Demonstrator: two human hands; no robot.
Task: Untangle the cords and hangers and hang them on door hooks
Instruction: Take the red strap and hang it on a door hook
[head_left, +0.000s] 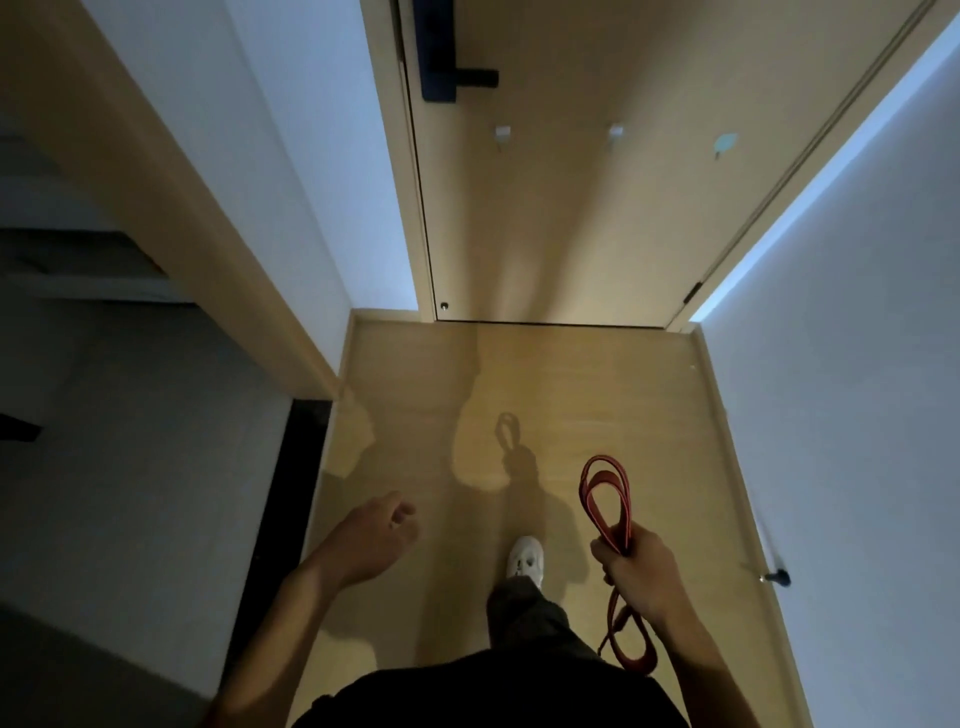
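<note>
My right hand (635, 569) is closed around a bundle of red cord (605, 496), with loops sticking up above the fist and more loops hanging below it. My left hand (375, 535) hangs free at the left, fingers loosely curled and holding nothing. Ahead stands a closed wooden door (571, 218). Three small hooks sit on it in a row: a white hook (502, 133), a second white hook (615, 131) and a pale green hook (724, 142). All three hooks are bare. No hangers are in view.
A dark door handle (457, 73) sits at the door's upper left. White walls close in a narrow wood-floored hallway (415, 415). A doorstop (777, 577) sticks out of the right wall low down. A dim opening lies to the left. My white shoe (527, 556) steps forward.
</note>
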